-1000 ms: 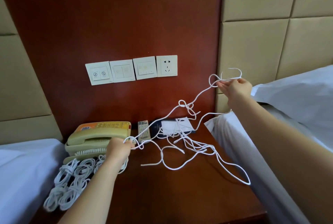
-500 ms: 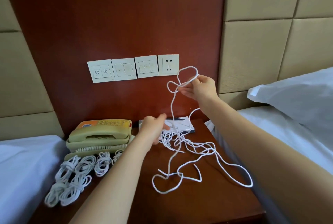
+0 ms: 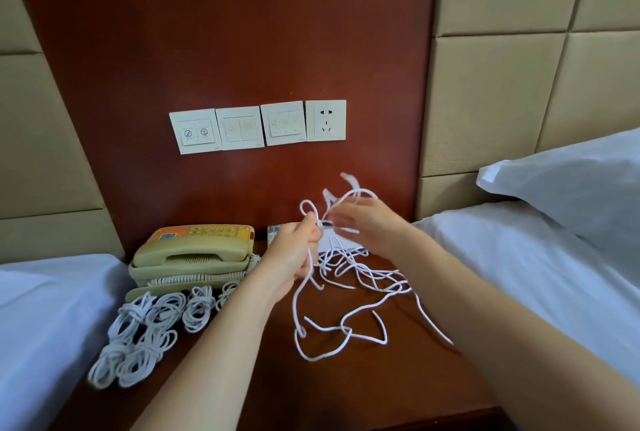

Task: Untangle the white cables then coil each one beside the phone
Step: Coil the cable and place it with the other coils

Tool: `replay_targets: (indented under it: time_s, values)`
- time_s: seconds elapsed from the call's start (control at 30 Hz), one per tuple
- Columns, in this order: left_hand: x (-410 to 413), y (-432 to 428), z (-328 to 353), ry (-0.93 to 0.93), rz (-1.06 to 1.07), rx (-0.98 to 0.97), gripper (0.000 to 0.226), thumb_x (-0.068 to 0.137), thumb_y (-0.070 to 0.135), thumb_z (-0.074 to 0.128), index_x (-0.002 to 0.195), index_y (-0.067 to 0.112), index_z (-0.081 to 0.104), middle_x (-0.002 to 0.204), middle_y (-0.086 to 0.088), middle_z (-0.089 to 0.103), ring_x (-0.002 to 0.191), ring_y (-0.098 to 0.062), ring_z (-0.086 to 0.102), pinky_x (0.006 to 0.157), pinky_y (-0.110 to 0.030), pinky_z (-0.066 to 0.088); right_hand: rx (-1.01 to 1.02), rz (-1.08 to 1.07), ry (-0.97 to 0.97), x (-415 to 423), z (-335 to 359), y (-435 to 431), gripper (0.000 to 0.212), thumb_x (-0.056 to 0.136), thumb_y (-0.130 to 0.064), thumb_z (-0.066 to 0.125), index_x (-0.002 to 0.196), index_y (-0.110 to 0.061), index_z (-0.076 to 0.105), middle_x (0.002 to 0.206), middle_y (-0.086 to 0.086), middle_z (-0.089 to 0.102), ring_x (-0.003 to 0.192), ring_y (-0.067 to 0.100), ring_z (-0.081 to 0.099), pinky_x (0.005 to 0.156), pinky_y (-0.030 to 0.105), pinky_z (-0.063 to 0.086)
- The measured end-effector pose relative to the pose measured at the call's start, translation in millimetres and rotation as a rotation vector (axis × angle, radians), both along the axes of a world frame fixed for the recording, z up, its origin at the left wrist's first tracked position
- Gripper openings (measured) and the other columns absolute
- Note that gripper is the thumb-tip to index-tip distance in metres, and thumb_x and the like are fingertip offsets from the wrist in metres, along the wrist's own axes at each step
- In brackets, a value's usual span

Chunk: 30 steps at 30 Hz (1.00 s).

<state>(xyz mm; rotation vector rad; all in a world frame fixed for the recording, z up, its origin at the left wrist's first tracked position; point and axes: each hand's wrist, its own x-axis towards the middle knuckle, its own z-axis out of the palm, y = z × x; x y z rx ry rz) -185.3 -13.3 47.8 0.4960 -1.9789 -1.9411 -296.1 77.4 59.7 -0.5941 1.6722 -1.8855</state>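
While the tangled thin white cable (image 3: pixel 346 329) is gripped in a bunch by the curled fingers of the left hand (image 3: pixel 294 250), a small loop is left standing above the fist. The right hand (image 3: pixel 370 222) is held just beside it, blurred, with further loops draped about its outstretched fingers; whether anything is pinched there cannot be told. Below both hands, the rest of the cable is spread loosely over the dark reddish wooden bedside table (image 3: pixel 242 378). At the table's left rear a beige corded desk telephone (image 3: pixel 194 254) is set, and several neatly wound white cable coils (image 3: pixel 149 333) are laid in rows just in front of it, across the left forearm from the tangle.
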Motion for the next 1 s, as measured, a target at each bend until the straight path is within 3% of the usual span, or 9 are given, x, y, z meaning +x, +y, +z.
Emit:
replay_targets:
  time_s: [0.1,0.17,0.33,0.53,0.6,0.67,0.73,0.87,1.0]
  values:
    - [4.6,-6.2,-3.5,-0.015,-0.034,-0.046,0.046,0.103,0.025,0.031,0.057,0.019,0.028,0.046,0.006,0.02,0.035,-0.007,0.016,0.042,-0.02,0.008,0.12,0.191,0.103,4.9,-13.1,-6.2,0.013,0.093,-0.013,0.054,0.106,-0.015,0.053,0.097,0.003,0.059,0.091,0.016,0.058,0.082,0.029,0.046]
    - [9.8,-10.5,-3.9,-0.017,-0.055,-0.081,0.046,0.102,0.023,0.031,0.057,0.018,0.027,0.047,0.005,0.019,0.034,-0.007,0.015,0.039,-0.017,0.01,0.168,0.262,0.212,7.3,-12.6,-10.0,0.01,0.095,-0.018,0.05,0.101,-0.016,0.057,0.095,0.003,0.06,0.09,0.017,0.058,0.085,0.034,0.045]
    - [27.5,-28.9,2.9,-0.019,-0.097,-0.149,0.046,0.101,0.017,0.031,0.055,0.017,0.026,0.047,0.004,0.018,0.037,-0.008,0.013,0.041,-0.019,0.01,0.282,0.358,0.454,16.1,2.9,-3.3,0.023,0.099,-0.02,0.046,0.082,-0.012,0.059,0.071,0.003,0.053,0.057,0.007,0.045,0.059,0.023,0.035]
    - [41.4,-34.4,7.3,-0.045,-0.141,-0.278,0.046,0.098,0.006,0.03,0.053,0.017,0.025,0.045,0.005,0.017,0.035,-0.007,0.013,0.041,-0.016,0.011,0.379,0.663,0.386,24.6,7.7,-0.2,0.031,0.102,-0.024,0.038,0.092,-0.005,0.06,0.095,0.012,0.066,0.055,0.009,0.038,0.055,0.02,0.032]
    - [43.5,-34.9,9.2,-0.045,-0.12,-0.33,0.046,0.098,0.007,0.03,0.053,0.017,0.025,0.045,0.005,0.016,0.035,-0.007,0.013,0.042,-0.016,0.011,0.371,0.707,0.353,28.0,5.3,0.8,0.037,0.102,-0.023,0.034,0.081,-0.011,0.063,0.082,0.004,0.069,0.059,0.014,0.037,0.058,0.023,0.03]
    - [47.3,-36.0,11.3,-0.036,-0.094,-0.351,0.045,0.097,0.007,0.031,0.053,0.017,0.025,0.046,0.005,0.015,0.037,-0.008,0.012,0.043,-0.017,0.011,0.292,0.654,0.314,27.2,2.5,3.2,0.038,0.102,-0.02,0.037,0.073,-0.015,0.06,0.066,-0.002,0.059,0.063,0.015,0.039,0.063,0.027,0.031]
    - [51.5,-36.8,12.9,-0.035,-0.08,-0.361,0.044,0.096,0.006,0.031,0.053,0.016,0.025,0.047,0.004,0.015,0.038,-0.009,0.012,0.044,-0.018,0.011,0.232,0.545,0.313,23.8,2.0,7.4,0.03,0.1,-0.02,0.042,0.074,-0.014,0.055,0.066,-0.003,0.049,0.063,0.01,0.043,0.068,0.026,0.037]
    - [55.0,-32.9,13.3,-0.046,-0.08,-0.335,0.043,0.097,0.009,0.031,0.055,0.017,0.026,0.048,0.003,0.016,0.037,-0.008,0.013,0.041,-0.017,0.012,0.221,0.283,0.411,22.8,5.4,14.3,0.019,0.097,-0.023,0.051,0.101,-0.006,0.058,0.082,0.001,0.051,0.081,0.012,0.051,0.081,0.028,0.045]
    - [58.4,-26.3,17.3,-0.028,-0.067,-0.278,0.041,0.095,0.008,0.031,0.055,0.017,0.025,0.048,0.002,0.016,0.038,-0.009,0.013,0.04,-0.017,0.013,0.16,-0.057,0.314,20.3,5.9,7.9,0.018,0.097,-0.011,0.047,0.085,-0.007,0.06,0.069,0.003,0.06,0.064,0.011,0.056,0.065,0.022,0.051]
